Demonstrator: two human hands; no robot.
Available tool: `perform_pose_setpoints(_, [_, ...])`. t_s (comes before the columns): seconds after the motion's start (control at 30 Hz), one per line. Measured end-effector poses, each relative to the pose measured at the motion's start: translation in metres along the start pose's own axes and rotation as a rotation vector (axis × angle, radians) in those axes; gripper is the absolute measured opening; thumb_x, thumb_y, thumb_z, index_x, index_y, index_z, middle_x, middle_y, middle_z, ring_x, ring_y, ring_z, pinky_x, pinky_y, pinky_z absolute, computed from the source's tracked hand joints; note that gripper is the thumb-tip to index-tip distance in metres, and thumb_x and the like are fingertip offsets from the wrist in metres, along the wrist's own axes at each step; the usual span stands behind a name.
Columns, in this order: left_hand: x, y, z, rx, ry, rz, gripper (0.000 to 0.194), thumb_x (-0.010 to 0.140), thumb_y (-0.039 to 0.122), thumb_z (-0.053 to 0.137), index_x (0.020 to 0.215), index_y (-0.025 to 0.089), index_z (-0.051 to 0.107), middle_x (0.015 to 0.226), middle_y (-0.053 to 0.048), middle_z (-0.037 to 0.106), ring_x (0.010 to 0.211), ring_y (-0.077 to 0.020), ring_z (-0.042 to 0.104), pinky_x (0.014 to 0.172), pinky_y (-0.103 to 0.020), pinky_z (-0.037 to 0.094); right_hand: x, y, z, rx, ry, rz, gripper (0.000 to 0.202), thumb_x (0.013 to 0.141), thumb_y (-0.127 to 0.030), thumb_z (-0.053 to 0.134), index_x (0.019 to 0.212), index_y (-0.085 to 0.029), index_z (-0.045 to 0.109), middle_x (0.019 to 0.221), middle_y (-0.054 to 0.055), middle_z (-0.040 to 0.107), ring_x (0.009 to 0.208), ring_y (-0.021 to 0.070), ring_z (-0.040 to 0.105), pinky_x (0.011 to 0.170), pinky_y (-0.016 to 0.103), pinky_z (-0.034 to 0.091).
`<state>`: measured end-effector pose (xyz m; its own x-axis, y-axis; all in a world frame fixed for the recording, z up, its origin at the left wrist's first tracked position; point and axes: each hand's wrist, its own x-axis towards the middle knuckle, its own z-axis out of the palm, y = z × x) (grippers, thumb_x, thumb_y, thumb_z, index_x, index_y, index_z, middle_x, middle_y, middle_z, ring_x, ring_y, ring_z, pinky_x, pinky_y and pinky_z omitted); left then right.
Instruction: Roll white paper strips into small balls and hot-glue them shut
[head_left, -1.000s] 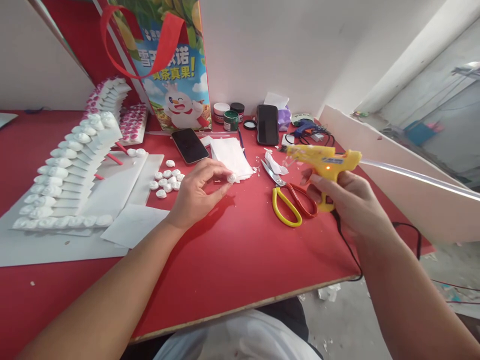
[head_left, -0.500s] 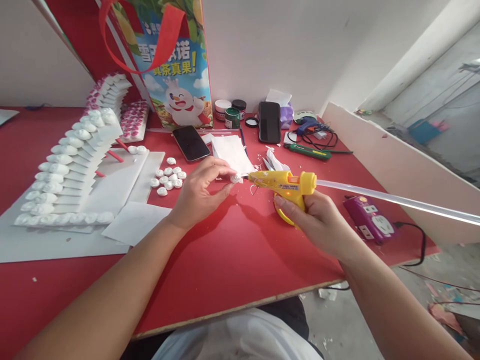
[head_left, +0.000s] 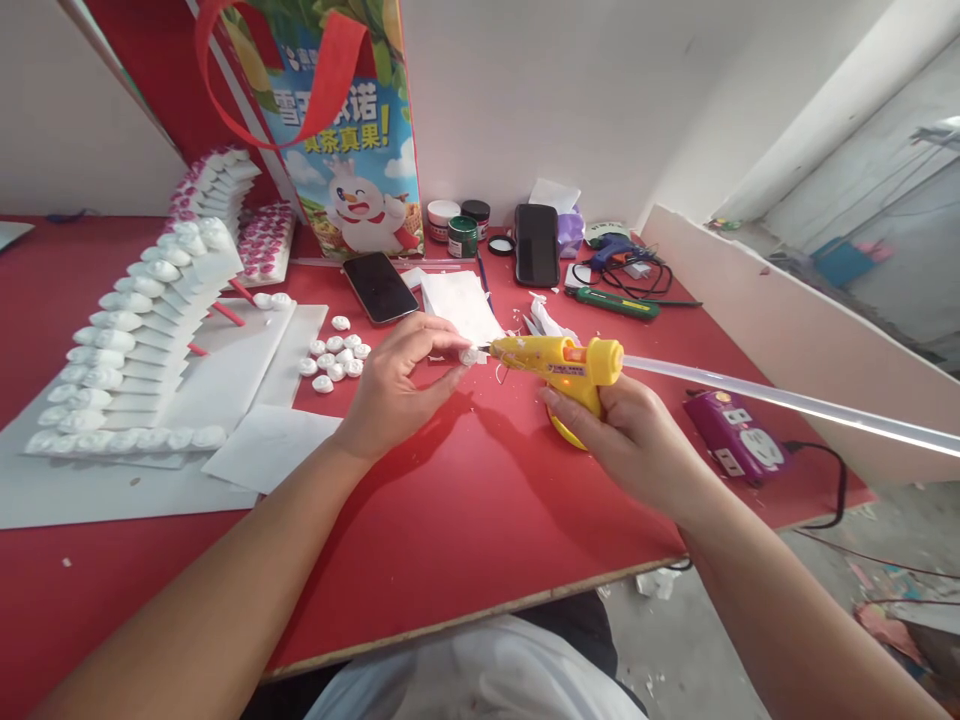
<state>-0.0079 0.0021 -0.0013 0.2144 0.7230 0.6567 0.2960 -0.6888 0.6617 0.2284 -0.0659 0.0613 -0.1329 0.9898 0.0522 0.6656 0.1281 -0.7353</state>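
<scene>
Between thumb and fingertips, my left hand (head_left: 405,385) pinches a small white rosette (head_left: 469,356). My right hand (head_left: 634,430) is wrapped round the handle of a yellow glue gun (head_left: 559,362), whose tip is at the rosette; whether they touch is hard to tell. A long clear glue stick (head_left: 750,390) sticks out of its back. Several loose white rosettes (head_left: 337,362) lie left of my left hand. Farther left stands a curved white stepped piece (head_left: 161,330) edged with rosettes, on white boards (head_left: 247,375).
Behind my hands lie a phone (head_left: 380,287), white paper (head_left: 461,305), paint jars (head_left: 463,237), another phone (head_left: 537,245) and a green-handled tool (head_left: 616,302). A printed bag (head_left: 360,170) stands at the back. A purple power socket (head_left: 735,437) sits right, near the table edge.
The glue gun in my right hand has shifted slightly left and tilted a little, its back end lower. My left hand still pinches the rosette in nearly the same place.
</scene>
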Motion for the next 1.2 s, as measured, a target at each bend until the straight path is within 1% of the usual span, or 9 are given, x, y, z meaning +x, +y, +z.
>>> perform_pose_setpoints(0.17, [-0.0008, -0.0016, -0.0007, -0.067, -0.007, -0.047, 0.011, 0.093, 0.030, 0.072, 0.100, 0.022, 0.074, 0.104, -0.006, 0.068, 0.093, -0.0173, 0.067, 0.086, -0.033, 0.059, -0.0017, -0.0024, -0.0019, -0.016, -0.013, -0.005, 0.048, 0.096, -0.052, 0.059, 0.065, -0.023, 0.035, 0.060, -0.004, 0.033, 0.052, 0.0104, 0.031, 0.046, 0.027, 0.024])
perform_pose_setpoints(0.4, [-0.0006, -0.0045, -0.0010, -0.087, 0.001, -0.044, 0.010, 0.092, 0.027, 0.073, 0.101, 0.022, 0.074, 0.105, -0.006, 0.067, 0.096, -0.0176, 0.067, 0.088, -0.033, 0.059, -0.0036, -0.0017, -0.0025, -0.017, -0.037, -0.028, 0.048, 0.097, -0.051, 0.058, 0.065, -0.023, 0.036, 0.059, -0.004, 0.034, 0.051, 0.0101, 0.032, 0.046, 0.027, 0.025])
perform_pose_setpoints(0.53, [-0.0004, -0.0044, -0.0003, -0.095, 0.004, -0.025, 0.010, 0.092, 0.024, 0.073, 0.101, 0.021, 0.074, 0.104, -0.006, 0.067, 0.094, -0.0167, 0.066, 0.087, -0.032, 0.059, -0.0026, -0.0039, -0.0021, -0.019, -0.016, -0.026, 0.047, 0.096, -0.051, 0.059, 0.065, -0.023, 0.036, 0.059, -0.004, 0.035, 0.053, 0.0111, 0.035, 0.047, 0.027, 0.026])
perform_pose_setpoints(0.67, [-0.0008, -0.0037, 0.0004, -0.090, -0.005, -0.028, 0.011, 0.092, 0.027, 0.073, 0.101, 0.021, 0.074, 0.104, -0.006, 0.068, 0.094, -0.0170, 0.067, 0.086, -0.032, 0.060, -0.0009, -0.0076, -0.0027, -0.006, 0.008, -0.018, 0.046, 0.095, -0.048, 0.060, 0.064, -0.023, 0.037, 0.060, -0.003, 0.036, 0.054, 0.0119, 0.037, 0.048, 0.028, 0.028])
perform_pose_setpoints(0.8, [-0.0016, -0.0039, 0.0004, -0.095, -0.014, -0.025, 0.011, 0.092, 0.025, 0.072, 0.102, 0.021, 0.074, 0.106, -0.006, 0.067, 0.094, -0.0165, 0.066, 0.087, -0.032, 0.059, 0.0004, -0.0073, -0.0028, -0.006, 0.011, -0.011, 0.047, 0.095, -0.050, 0.060, 0.064, -0.023, 0.037, 0.061, -0.003, 0.036, 0.053, 0.0114, 0.036, 0.047, 0.027, 0.027])
perform_pose_setpoints(1.03, [-0.0009, -0.0051, -0.0009, -0.099, 0.029, -0.072, 0.012, 0.091, 0.030, 0.074, 0.100, 0.022, 0.074, 0.106, -0.007, 0.067, 0.097, -0.0186, 0.067, 0.087, -0.033, 0.060, -0.0046, -0.0013, -0.0015, -0.011, -0.038, -0.007, 0.048, 0.097, -0.053, 0.058, 0.066, -0.023, 0.036, 0.058, -0.004, 0.033, 0.052, 0.0110, 0.033, 0.046, 0.027, 0.025])
perform_pose_setpoints(1.13, [-0.0009, -0.0067, -0.0011, -0.108, 0.055, -0.081, 0.011, 0.090, 0.028, 0.075, 0.100, 0.022, 0.074, 0.106, -0.007, 0.066, 0.096, -0.0183, 0.067, 0.088, -0.034, 0.060, -0.0086, -0.0023, -0.0030, 0.018, -0.055, 0.011, 0.050, 0.096, -0.054, 0.060, 0.065, -0.023, 0.035, 0.058, -0.004, 0.033, 0.052, 0.0104, 0.032, 0.045, 0.027, 0.024])
perform_pose_setpoints(1.2, [-0.0009, -0.0076, -0.0009, -0.130, 0.066, -0.091, 0.010, 0.089, 0.025, 0.076, 0.099, 0.021, 0.074, 0.105, -0.007, 0.066, 0.094, -0.0173, 0.067, 0.088, -0.033, 0.060, -0.0067, -0.0008, -0.0061, 0.061, -0.045, 0.029, 0.050, 0.093, -0.057, 0.062, 0.064, -0.023, 0.039, 0.059, -0.004, 0.036, 0.053, 0.0102, 0.032, 0.046, 0.027, 0.026])
